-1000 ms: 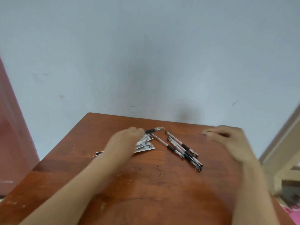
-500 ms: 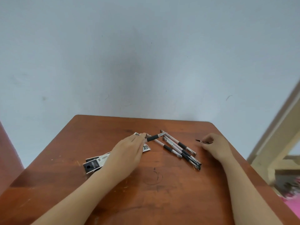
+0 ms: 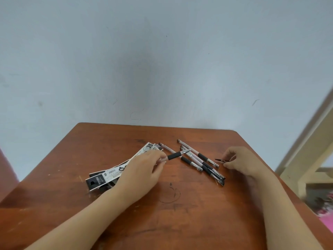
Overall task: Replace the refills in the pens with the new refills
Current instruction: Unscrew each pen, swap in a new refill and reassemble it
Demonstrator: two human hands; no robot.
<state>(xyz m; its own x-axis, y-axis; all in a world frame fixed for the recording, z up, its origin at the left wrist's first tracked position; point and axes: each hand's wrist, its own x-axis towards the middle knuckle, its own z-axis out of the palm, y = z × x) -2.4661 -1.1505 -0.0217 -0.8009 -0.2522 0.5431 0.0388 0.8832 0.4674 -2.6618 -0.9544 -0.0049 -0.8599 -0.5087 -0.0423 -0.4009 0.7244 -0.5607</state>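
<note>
My left hand [image 3: 144, 168] grips a clear pen with a black grip [image 3: 175, 155], its metal tip pointing right and away. Under that hand lie flat black-and-white refill packets [image 3: 108, 175] on the wooden table [image 3: 180, 213]. Several more clear pens with black grips [image 3: 201, 163] lie in a loose bunch at the middle of the table, slanting toward the near right. My right hand [image 3: 241, 161] rests to the right of them and pinches a small dark pen cap [image 3: 222, 160] between thumb and fingers.
The table stands against a pale blue-grey wall [image 3: 162, 60]. A cream wooden frame [image 3: 306, 150] stands off the right edge, with pink clutter on the floor below it. A reddish surface [image 3: 7, 168] shows at the far left.
The view has steadied and tilted down a little. My left hand now holds the pen slightly nearer, over the packets. My right hand with the cap has settled beside the pens.
</note>
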